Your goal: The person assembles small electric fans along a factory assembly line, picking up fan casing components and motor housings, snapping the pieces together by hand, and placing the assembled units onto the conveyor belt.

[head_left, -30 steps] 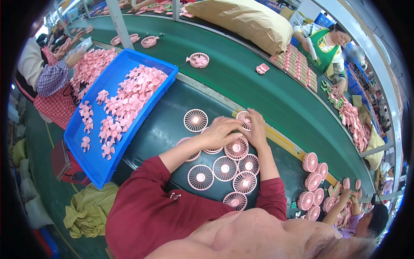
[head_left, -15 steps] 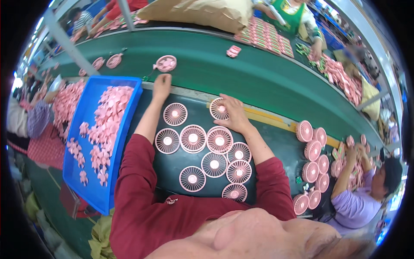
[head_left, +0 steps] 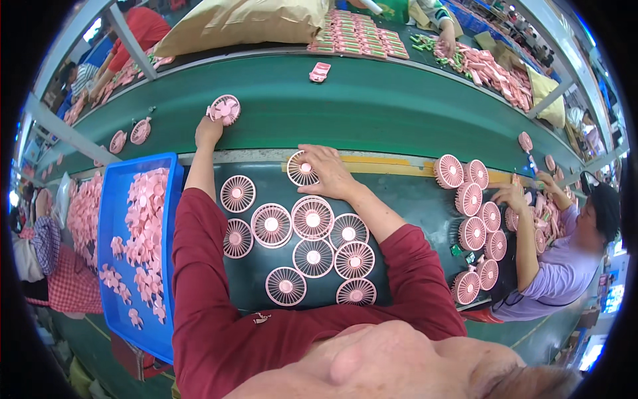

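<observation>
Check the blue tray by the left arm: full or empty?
Partly full. Loose pink fan blades cover much of the blue tray, thinning toward its near end, where bare blue floor shows.

ten pink fan grilles on the dark mat, one blue tray, two hands

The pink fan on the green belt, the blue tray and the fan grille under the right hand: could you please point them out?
Pink fan [head_left: 224, 108], head view, its blades.
Blue tray [head_left: 111, 219], head view, bare floor.
Fan grille [head_left: 298, 174], head view, exposed left part.
</observation>
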Action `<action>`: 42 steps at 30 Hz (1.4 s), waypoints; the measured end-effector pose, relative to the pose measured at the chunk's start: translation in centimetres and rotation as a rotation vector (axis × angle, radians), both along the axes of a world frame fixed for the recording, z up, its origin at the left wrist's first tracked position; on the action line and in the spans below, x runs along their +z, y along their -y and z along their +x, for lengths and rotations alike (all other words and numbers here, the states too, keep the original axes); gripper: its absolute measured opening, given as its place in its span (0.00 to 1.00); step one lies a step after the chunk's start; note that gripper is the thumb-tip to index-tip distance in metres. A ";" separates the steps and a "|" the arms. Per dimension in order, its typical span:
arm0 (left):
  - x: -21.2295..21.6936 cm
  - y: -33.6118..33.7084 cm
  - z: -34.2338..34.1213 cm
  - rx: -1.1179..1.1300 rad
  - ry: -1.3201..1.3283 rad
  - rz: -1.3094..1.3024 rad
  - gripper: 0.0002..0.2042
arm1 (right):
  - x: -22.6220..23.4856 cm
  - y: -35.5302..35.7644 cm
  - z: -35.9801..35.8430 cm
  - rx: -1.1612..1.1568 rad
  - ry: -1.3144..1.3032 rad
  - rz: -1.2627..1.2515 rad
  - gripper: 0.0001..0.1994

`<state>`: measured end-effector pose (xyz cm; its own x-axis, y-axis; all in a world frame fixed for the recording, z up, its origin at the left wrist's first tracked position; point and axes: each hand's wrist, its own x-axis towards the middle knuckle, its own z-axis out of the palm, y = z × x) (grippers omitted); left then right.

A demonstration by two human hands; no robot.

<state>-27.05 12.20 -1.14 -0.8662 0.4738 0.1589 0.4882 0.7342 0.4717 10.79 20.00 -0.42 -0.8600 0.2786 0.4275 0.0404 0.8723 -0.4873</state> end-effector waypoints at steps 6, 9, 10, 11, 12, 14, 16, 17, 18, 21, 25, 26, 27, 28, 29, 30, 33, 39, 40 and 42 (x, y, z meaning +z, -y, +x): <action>-0.4 0.9 2.9 -0.203 -0.297 0.047 0.15 | -0.2 -0.6 -0.3 0.001 -0.102 -0.081 0.32; 0.3 1.4 6.0 -0.370 -0.226 0.373 0.10 | 0.7 -1.1 -0.4 -0.057 -0.230 -0.173 0.33; 0.4 1.6 7.3 -0.381 -0.162 0.443 0.11 | 1.2 -0.8 -0.4 -0.089 -0.258 -0.187 0.34; 0.9 1.6 9.7 -0.377 -0.033 0.526 0.12 | 2.0 -0.5 -0.2 -0.123 -0.278 -0.202 0.33; 1.4 1.9 12.0 -0.371 0.094 0.607 0.13 | 2.9 0.1 -0.1 -0.124 -0.284 -0.204 0.33; 0.0 2.8 14.2 -0.442 0.217 0.768 0.16 | 4.6 1.8 -0.4 -0.122 -0.370 -0.161 0.35; 1.6 2.9 20.1 -0.384 0.657 0.874 0.17 | 4.8 2.3 0.2 -0.127 -0.391 -0.076 0.39; 0.2 3.6 20.4 -0.402 0.893 1.000 0.18 | 5.2 3.4 -0.1 -0.093 -0.407 -0.062 0.40; 1.9 3.5 23.1 -0.366 1.035 1.029 0.19 | 4.9 3.5 0.3 -0.112 -0.358 -0.061 0.41; 3.7 4.3 26.2 -0.342 1.307 1.170 0.24 | 5.1 4.7 0.6 -0.076 -0.366 -0.049 0.39; 4.8 5.7 27.2 -0.335 1.508 1.238 0.28 | 4.8 5.1 0.9 -0.022 -0.357 0.021 0.38; 5.0 6.1 27.1 -0.335 1.541 1.254 0.29 | 5.0 5.1 0.9 0.007 -0.358 0.061 0.38; 5.3 6.4 27.2 -0.346 1.517 1.246 0.28 | 5.2 5.1 1.0 0.030 -0.351 0.067 0.39; 5.5 6.6 27.3 -0.357 1.494 1.239 0.28 | 5.3 5.0 1.0 0.032 -0.359 0.067 0.39; 5.4 6.6 27.1 -0.402 1.558 1.248 0.25 | 5.7 5.0 1.1 0.055 -0.347 0.086 0.39; 5.1 6.6 27.2 -0.383 1.547 1.231 0.24 | 5.9 5.0 1.2 0.077 -0.333 0.106 0.39; 5.6 6.6 28.7 -0.368 1.560 1.258 0.23 | 5.8 4.9 1.3 0.049 -0.318 0.136 0.37; 6.8 7.0 30.4 -0.422 1.416 1.413 0.18 | 4.9 5.7 0.8 0.070 -0.439 -0.043 0.39; 6.9 6.9 30.5 -0.410 1.377 1.427 0.18 | 4.8 5.7 0.8 0.063 -0.441 -0.042 0.39; 7.3 7.1 30.9 -0.398 1.274 1.439 0.19 | 5.0 5.8 0.8 0.090 -0.476 -0.054 0.39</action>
